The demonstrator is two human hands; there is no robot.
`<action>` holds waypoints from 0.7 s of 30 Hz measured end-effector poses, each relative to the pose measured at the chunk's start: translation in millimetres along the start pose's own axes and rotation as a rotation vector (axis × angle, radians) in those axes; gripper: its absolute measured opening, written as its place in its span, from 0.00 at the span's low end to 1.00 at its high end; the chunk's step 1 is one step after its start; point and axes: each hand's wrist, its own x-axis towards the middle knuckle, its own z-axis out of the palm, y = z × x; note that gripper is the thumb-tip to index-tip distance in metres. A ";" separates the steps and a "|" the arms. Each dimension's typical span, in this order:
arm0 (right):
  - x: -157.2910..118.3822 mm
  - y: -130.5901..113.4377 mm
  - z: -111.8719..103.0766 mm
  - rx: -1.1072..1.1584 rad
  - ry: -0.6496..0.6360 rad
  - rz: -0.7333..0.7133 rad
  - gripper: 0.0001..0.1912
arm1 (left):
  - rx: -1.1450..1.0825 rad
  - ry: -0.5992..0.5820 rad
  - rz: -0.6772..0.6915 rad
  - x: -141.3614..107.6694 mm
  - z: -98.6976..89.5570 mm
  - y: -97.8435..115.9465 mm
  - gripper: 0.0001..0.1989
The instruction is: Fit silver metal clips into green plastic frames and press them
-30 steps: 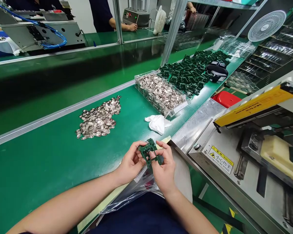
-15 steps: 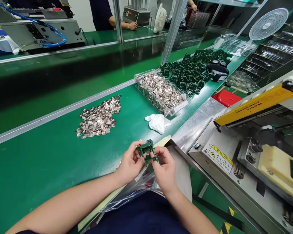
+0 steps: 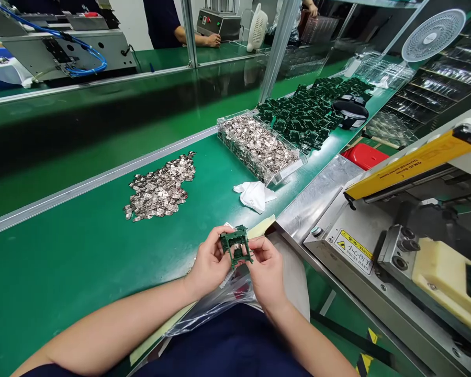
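A green circuit board frame [image 3: 228,240] with a window-like opening is held up over my lap, between both hands. My left hand [image 3: 209,264] grips its left side, thumb and fingers closed on the edge. On the right side, my right hand [image 3: 267,267] pinches the same frame near its lower corner. Whether a small part sits in the opening is too small to tell. Left of the hands, a pile of small silvery metal pieces [image 3: 160,191] lies on the green table [image 3: 82,251]. A crumpled white cloth [image 3: 254,196] rests just beyond my fingers.
A clear box [image 3: 275,180] full of metal pieces stands behind the cloth. Many green circuit boards [image 3: 298,118] and a black pouch [image 3: 350,112] lie farther back. At right stands a machine with a warning label [image 3: 353,252] and yellow bar [image 3: 408,167]. A co-worker's hand [image 3: 214,40] shows across.
My right thumb has drawn back from the opening to the frame's right edge, so more of the window shows. The frame stays in both hands.
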 end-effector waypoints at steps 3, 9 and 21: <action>-6.8 0.0 -0.6 0.038 0.016 0.003 0.13 | 0.004 -0.026 -0.020 -3.9 1.3 4.2 0.16; -22.8 0.0 -3.3 0.083 0.059 0.016 0.13 | 0.068 -0.030 -0.022 -12.2 8.4 6.7 0.17; -31.2 29.5 -44.4 -0.084 0.090 0.029 0.16 | 0.085 0.014 -0.020 13.5 2.5 12.2 0.21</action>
